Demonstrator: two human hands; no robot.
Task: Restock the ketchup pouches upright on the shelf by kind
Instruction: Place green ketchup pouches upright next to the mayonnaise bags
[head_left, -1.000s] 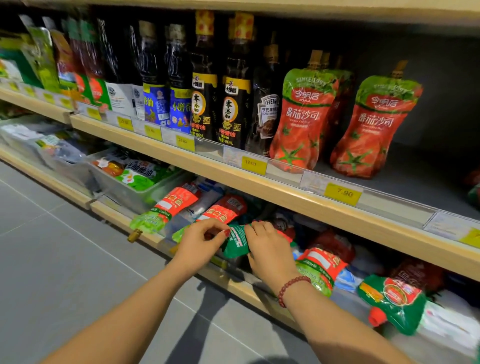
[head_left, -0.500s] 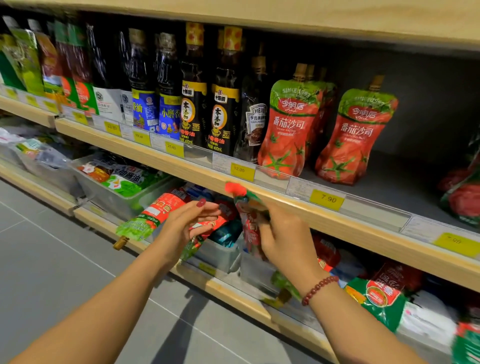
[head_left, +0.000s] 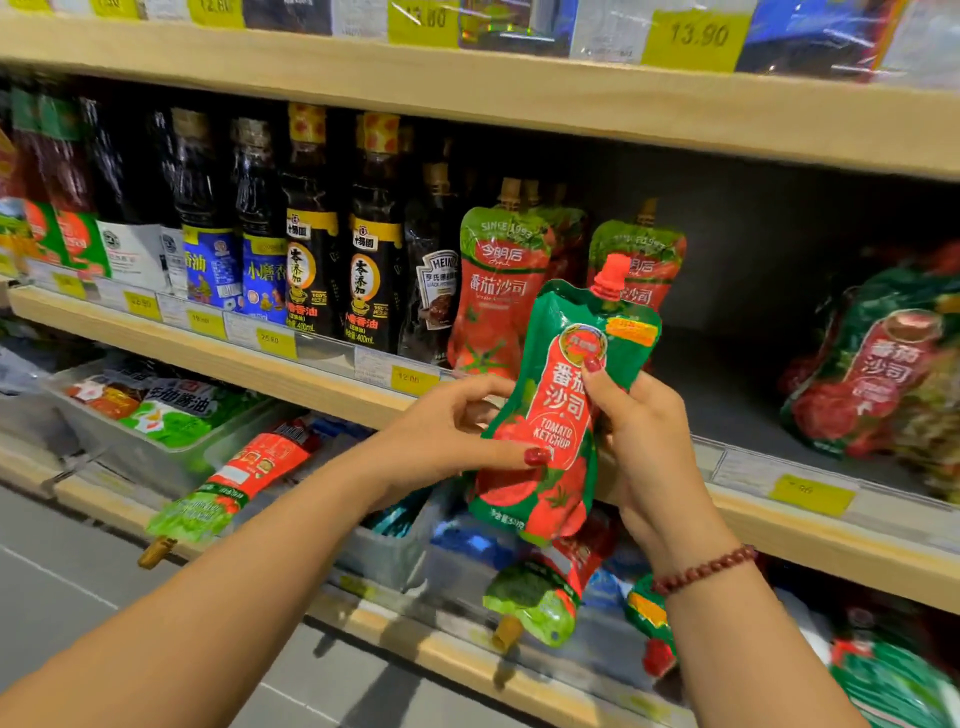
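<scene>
The green ketchup pouch (head_left: 561, 415) reads "TOMATO KETCHUP" and 番茄沙司, a shelved pouch (head_left: 498, 296) "SINCE 1993", a dark bottle (head_left: 437, 291) "HEINZ", the upper price tag (head_left: 696, 36) "13.90", the lower price tag (head_left: 411, 378) "12.00".

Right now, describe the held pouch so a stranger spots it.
Find the middle shelf with dark sauce bottles. In front of its edge, the left hand and right hand hold one ketchup pouch. Unlike the brown-capped pouches behind, its cap is red.

Bright, even store light comes from overhead, but the back of the middle shelf (head_left: 753, 249) stays dim. Glare streaks the soy sauce bottles (head_left: 311, 234). The ketchup pouch (head_left: 556, 415) in my fingers (head_left: 610, 395) is sharp; the far-right pouches (head_left: 878, 364) smear, and the frame's edges bow.
</scene>
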